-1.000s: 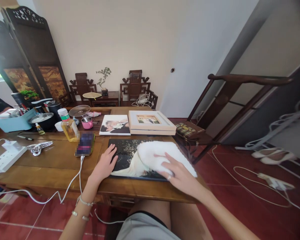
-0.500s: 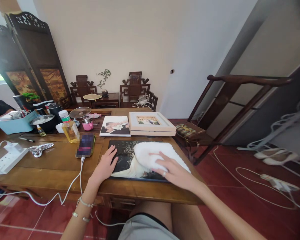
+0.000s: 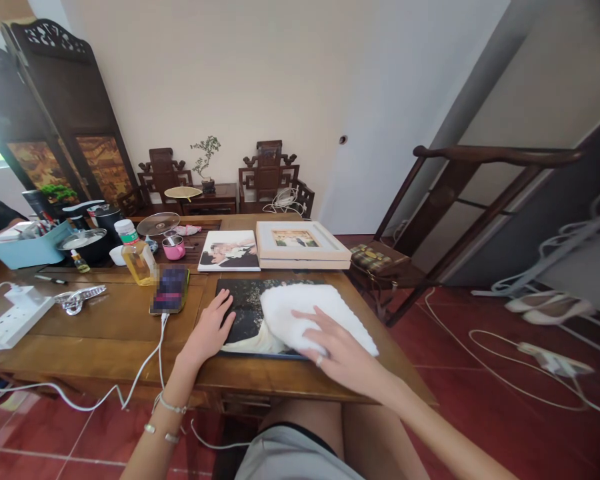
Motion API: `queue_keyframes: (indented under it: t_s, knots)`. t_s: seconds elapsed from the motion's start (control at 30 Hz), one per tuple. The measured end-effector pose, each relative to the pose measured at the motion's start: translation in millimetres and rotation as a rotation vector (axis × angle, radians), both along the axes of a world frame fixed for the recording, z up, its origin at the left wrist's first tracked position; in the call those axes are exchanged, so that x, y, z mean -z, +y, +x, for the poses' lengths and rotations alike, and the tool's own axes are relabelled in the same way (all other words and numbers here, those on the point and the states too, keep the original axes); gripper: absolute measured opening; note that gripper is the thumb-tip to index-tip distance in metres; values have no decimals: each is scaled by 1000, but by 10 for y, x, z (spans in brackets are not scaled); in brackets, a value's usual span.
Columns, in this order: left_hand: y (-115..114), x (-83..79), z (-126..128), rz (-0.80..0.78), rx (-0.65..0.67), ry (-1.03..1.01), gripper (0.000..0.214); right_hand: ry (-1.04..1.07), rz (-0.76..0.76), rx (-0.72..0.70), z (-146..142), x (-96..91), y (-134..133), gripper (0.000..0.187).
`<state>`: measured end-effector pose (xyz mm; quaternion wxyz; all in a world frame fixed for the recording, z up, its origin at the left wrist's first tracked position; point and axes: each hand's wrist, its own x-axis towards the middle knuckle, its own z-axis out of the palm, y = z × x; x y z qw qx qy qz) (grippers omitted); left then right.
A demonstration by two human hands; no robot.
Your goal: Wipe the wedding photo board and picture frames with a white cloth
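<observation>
Both hands flat, fingers spread: right hand [image 3: 337, 350] has slid the white cloth [image 3: 310, 317] leftward across the dark photo print [image 3: 245, 310], left hand [image 3: 211, 328] still pinning its left edge to the table [image 3: 105, 320].

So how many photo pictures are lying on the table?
3: a dark photo panel under both hands and the white cloth, a frameless print behind it, and a light framed photo beside that. None seem hidden.
</observation>
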<state>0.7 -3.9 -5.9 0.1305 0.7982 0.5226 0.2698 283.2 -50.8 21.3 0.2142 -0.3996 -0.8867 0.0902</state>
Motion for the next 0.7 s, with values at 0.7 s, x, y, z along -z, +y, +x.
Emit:
queue_keyframes:
  t_s: [0.7]
  knots:
    - [15,31,-14,14,10,-7,42,12,22,104,-293,-67,940,23]
